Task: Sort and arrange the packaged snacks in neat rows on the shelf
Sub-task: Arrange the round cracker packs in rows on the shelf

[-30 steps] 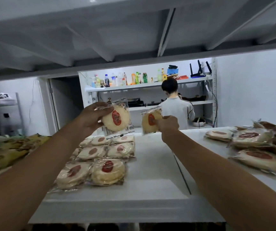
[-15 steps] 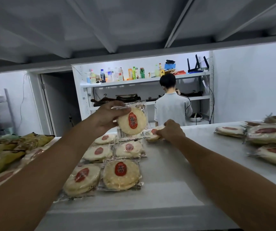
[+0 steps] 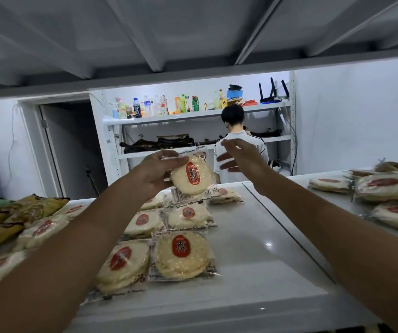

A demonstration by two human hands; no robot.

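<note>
GRIP: holding rice cracker pack (image 3: 192, 175) in left hand (image 3: 159, 171), up above shelf (image 3: 253, 248) far edge, likely waiting for a row spot; right hand (image 3: 241, 159) loose, empty | ROWS: other packs (image 3: 181, 257) laid flat, labels up, for neat lines

- A white metal shelf deck (image 3: 277, 248) fills the foreground, with a seam running back across it.
- The grey ribbed underside of an upper shelf (image 3: 193, 32) hangs overhead, in shade.
- Plain white walls (image 3: 349, 116) close the room.
- A dark open doorway in a white frame (image 3: 73, 152) stands at left.
- A white metal rack (image 3: 202, 114) lines the brightly lit far wall; its top level carries coloured drink bottles (image 3: 145, 108) and a black router with antennas (image 3: 273, 92).
- A dark-haired person in a white top (image 3: 232, 115) faces that rack, back turned.
</note>
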